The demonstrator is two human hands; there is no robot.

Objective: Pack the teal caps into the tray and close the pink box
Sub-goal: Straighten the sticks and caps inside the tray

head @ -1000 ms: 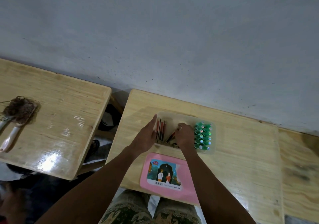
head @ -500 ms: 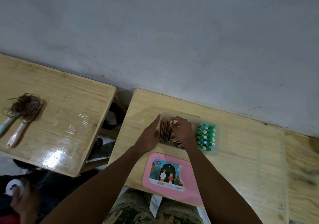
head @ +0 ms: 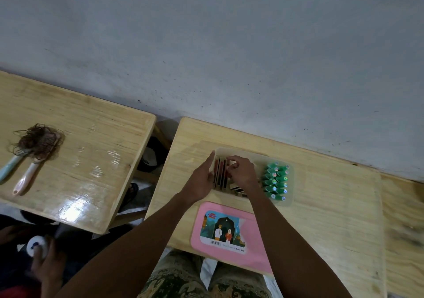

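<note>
Grey wall (head: 229, 45) across the top of the view. Below it, two wooden counters: left counter (head: 80, 160) bare but for two hairbrushes (head: 34, 155), one matted with hair; right counter (head: 332, 205) carrying everything for the task. Near edge of right counter: pink lid (head: 229, 231), lying flat, picture label up, overhanging slightly toward the lap, just below the tray and apart from it. Farther back: clear tray (head: 289, 200), long side running left to right. Right end of tray packed with teal caps (head: 276, 181), in two neat columns, tips pointing right. Left part of tray holding dark red and black slim pieces (head: 220, 176) standing on edge, with a few more lying tilted under the right wrist.

Left hand (head: 202, 180) flat and unclenched, palm pressed against the left side of the standing pieces, fingers straight and pointing away, grasping nothing. Right hand (head: 241, 171) curled over the middle of the tray, fingertips pinched at the top of the standing pieces; whether its grip actually holds one, impossible to tell.

Bottom left corner: another person's hand (head: 43, 258) around a small white round thing (head: 36, 246), off the counters.
</note>
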